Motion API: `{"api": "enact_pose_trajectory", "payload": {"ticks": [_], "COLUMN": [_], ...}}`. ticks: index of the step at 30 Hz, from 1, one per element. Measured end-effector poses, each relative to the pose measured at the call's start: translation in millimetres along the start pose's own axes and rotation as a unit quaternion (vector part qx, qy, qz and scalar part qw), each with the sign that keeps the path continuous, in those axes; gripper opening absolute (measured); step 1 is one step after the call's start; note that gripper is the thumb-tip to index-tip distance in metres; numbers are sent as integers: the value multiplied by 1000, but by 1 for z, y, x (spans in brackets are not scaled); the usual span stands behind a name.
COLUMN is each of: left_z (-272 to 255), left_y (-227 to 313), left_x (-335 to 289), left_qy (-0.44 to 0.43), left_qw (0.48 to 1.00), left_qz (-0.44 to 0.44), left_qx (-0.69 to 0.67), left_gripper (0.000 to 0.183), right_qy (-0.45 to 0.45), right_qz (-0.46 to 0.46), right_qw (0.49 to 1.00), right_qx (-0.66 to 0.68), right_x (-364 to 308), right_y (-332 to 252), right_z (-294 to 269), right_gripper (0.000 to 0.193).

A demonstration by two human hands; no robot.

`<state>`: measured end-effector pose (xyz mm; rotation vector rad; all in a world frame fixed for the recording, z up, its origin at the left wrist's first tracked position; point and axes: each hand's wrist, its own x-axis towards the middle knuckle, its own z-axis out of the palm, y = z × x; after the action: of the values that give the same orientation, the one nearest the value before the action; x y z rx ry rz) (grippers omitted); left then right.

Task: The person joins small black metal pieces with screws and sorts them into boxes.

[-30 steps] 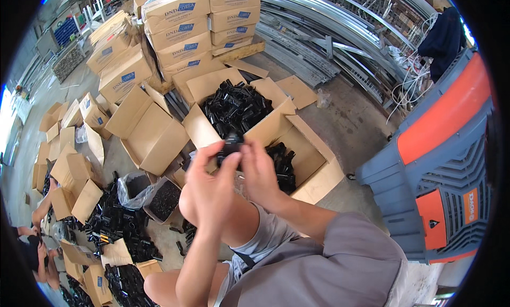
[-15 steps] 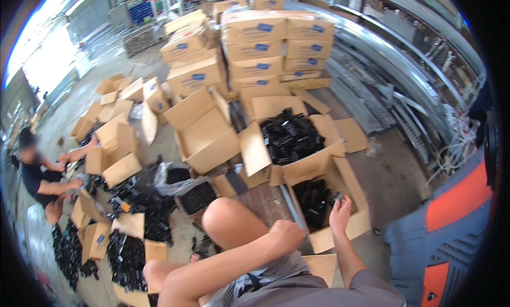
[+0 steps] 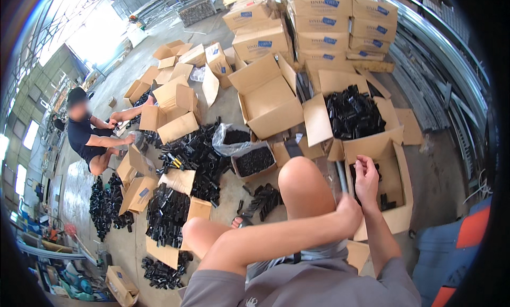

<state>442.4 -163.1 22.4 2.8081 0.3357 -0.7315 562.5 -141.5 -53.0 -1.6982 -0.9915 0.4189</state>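
My left hand (image 3: 349, 214) is curled closed beside my right wrist, slightly blurred, and its fingertips are hidden. Above the near open cardboard box (image 3: 399, 174), my right hand (image 3: 366, 180) is raised with its fingers bent together. Whatever it may hold cannot be made out. A few small black parts (image 3: 388, 202) show inside that box, the rest being covered by my hands. Just beyond stands another open carton, heaped with black parts (image 3: 355, 114). A grey bar or tube (image 3: 341, 175) lies along the near box's left side.
Black parts (image 3: 204, 163) lie in heaps on the floor to the left, where another person (image 3: 87, 134) sits working. An open carton (image 3: 268, 102) and a lined box of small black pieces (image 3: 255, 161) stand ahead. Stacked cartons (image 3: 321, 25) rise behind; a grey-orange object (image 3: 446, 248) is at right.
The view has swung left, so the scene sits further right. My left hand has come over to my right wrist. The small dark piece seen in my right hand earlier no longer shows.
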Motion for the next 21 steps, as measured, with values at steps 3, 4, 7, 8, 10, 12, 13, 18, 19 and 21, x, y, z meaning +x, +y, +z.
{"api": "enact_pose_trajectory", "payload": {"ticks": [3, 4, 7, 8, 10, 12, 13, 18, 19, 21], "left_z": [-35, -27, -30, -40, -9, 25, 61, 293, 320, 375], "left_y": [13, 13, -43, -68, -154, -222, -260, -319, -315, -304], "left_x": [-48, -55, -96, -118, -137, -158, -167, -198, -198, -189], "left_qy": [151, 250, 314, 322, 399, 535, 538, 297, 227, 146], "left_qw": [966, 940, 925, 929, 878, 678, 635, 618, 615, 600], "left_qz": [128, 162, 69, -34, -205, -342, -436, -652, -656, -655], "left_qx": [-168, -165, -204, -177, -168, -370, -342, -322, -375, -435], "left_gripper": [21, 18, 16, 15, 13, 30, 34, 53, 53, 53], "right_qy": [0, -1, -13, -13, -64, -127, -167, -230, -262, -324], "right_qz": [-16, -23, -20, 22, 5, -41, -80, -206, -207, -194], "right_qw": [1000, 999, 989, 983, 977, 958, 936, 932, 930, 920], "right_qx": [19, 32, 149, 184, 203, 253, 300, 191, 154, 102], "right_x": [23, 31, 50, 48, 61, 75, 85, 87, 90, 90], "right_y": [-21, -30, -62, -93, -118, -133, -139, -212, -212, -195], "right_z": [12, 17, 35, 43, 61, 81, 98, 217, 232, 262], "right_gripper": [23, 23, 23, 29, 34, 40, 42, 31, 29, 28]}}
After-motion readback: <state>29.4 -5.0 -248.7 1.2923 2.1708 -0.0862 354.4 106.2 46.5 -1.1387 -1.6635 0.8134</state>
